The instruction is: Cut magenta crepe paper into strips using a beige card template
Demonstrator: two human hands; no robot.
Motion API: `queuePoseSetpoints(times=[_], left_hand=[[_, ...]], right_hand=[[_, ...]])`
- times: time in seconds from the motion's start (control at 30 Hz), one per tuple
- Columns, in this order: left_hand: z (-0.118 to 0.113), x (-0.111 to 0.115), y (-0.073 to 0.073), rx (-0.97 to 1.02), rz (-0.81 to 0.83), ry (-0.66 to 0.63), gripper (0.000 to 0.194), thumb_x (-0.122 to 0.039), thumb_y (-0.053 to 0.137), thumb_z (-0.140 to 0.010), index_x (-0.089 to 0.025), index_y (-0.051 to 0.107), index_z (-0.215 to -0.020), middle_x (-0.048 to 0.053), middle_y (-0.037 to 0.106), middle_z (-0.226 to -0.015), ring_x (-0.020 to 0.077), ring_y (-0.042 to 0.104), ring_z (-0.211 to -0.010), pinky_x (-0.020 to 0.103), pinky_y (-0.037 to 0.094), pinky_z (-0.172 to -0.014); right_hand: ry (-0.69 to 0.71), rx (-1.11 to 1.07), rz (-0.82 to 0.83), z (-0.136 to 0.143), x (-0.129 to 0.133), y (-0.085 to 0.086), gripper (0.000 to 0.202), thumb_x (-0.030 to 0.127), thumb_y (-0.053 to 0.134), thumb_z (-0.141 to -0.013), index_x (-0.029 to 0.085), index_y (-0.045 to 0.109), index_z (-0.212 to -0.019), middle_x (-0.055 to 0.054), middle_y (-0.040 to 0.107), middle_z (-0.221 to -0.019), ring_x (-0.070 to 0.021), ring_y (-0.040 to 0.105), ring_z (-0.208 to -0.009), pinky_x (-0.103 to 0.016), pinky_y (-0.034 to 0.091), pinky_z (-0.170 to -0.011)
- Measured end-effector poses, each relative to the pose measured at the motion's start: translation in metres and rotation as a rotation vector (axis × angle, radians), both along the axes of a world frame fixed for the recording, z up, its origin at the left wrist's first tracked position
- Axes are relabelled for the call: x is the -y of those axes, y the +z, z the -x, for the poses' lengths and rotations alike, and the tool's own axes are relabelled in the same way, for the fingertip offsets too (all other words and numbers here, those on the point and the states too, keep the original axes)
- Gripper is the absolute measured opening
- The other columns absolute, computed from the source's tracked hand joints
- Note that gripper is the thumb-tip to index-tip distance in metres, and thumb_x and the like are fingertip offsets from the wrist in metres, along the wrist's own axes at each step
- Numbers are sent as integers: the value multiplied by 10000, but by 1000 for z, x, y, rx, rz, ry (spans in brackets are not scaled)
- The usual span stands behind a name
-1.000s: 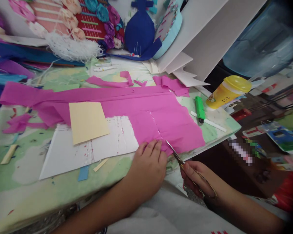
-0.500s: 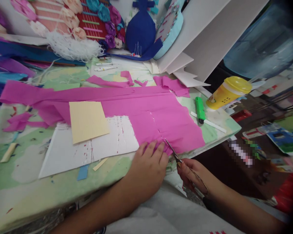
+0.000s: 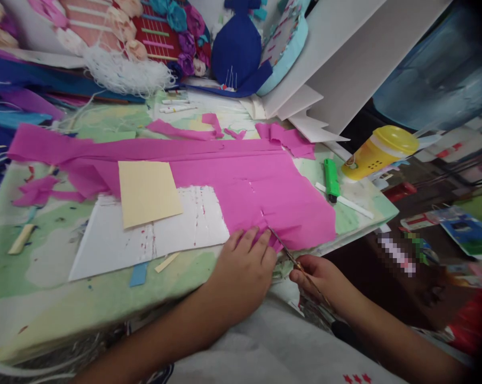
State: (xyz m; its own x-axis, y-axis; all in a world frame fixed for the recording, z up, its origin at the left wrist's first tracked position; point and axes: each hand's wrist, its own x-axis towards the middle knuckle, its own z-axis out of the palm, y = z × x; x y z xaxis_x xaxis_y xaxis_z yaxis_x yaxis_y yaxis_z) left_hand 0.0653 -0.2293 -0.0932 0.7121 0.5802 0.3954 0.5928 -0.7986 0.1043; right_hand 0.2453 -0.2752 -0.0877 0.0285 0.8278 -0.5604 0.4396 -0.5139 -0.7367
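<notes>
A wide sheet of pink crepe paper lies across the table, with short slits showing near its middle. My left hand rests flat on the paper's near edge, fingers spread and pressing it down. In my right hand is a pair of scissors, closed in my grip. Their blades point up and left onto the paper, with the tips just right of my left fingertips. Left of that hand lies a white board with scored marks, and a cream paper square overlaps it.
A green cutter lies by a white strip near a yellow lidded cup at the table's right edge. Pink scraps lie behind the sheet. White string and a dark blue paper shape stand at the back.
The scissors' handles have come together and the blades have closed on the paper. My left hand stays pressed on the sheet. The whole view has shifted slightly.
</notes>
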Motion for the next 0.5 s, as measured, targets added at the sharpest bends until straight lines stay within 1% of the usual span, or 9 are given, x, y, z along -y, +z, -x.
queuePoseSetpoints(times=[0.13,0.27,0.33,0.4,0.43,0.5], left_hand=[[0,0,-1,25,2,-1,246,-198,434,-795,-130,558,-996,101,542,-1144,266,452,-1063,424,321,-896],[-1,1,-1,51,13,1,234,-195,440,-784,-124,567,-966,110,541,-1144,277,457,-1056,427,326,-890],[0,1,0,54,26,3,249,-188,440,-780,-113,562,-984,115,541,-1144,275,459,-1053,426,326,-891],[0,1,1,67,29,2,247,-183,440,-778,-106,563,-977,118,554,-1124,270,464,-1044,423,326,-893],[0,2,1,77,26,3,235,-184,441,-778,-105,568,-959,119,562,-1107,267,468,-1038,421,326,-894],[1,2,0,100,15,5,200,-184,447,-779,-111,576,-914,116,573,-1080,259,474,-1022,415,325,-895]], right_hand=[[-26,-46,81,-2,2,-2,450,607,565,-571,186,418,-633,80,318,-420,-49,274,-336,-197,202,-337],[-8,-22,40,-4,5,0,456,609,562,-583,187,391,-611,66,339,-440,-54,298,-362,-202,232,-356],[3,-33,-25,-4,9,6,460,630,517,-618,187,394,-621,53,342,-476,-59,300,-393,-211,250,-372],[-5,-82,-110,-4,15,16,449,635,457,-670,191,403,-630,35,346,-503,-73,309,-428,-227,277,-399],[-19,-137,-160,-3,18,22,459,650,412,-687,196,397,-621,26,345,-509,-80,309,-435,-238,287,-408],[-49,-273,-230,-3,22,35,523,718,292,-680,207,372,-601,10,339,-517,-95,318,-438,-260,312,-415]])
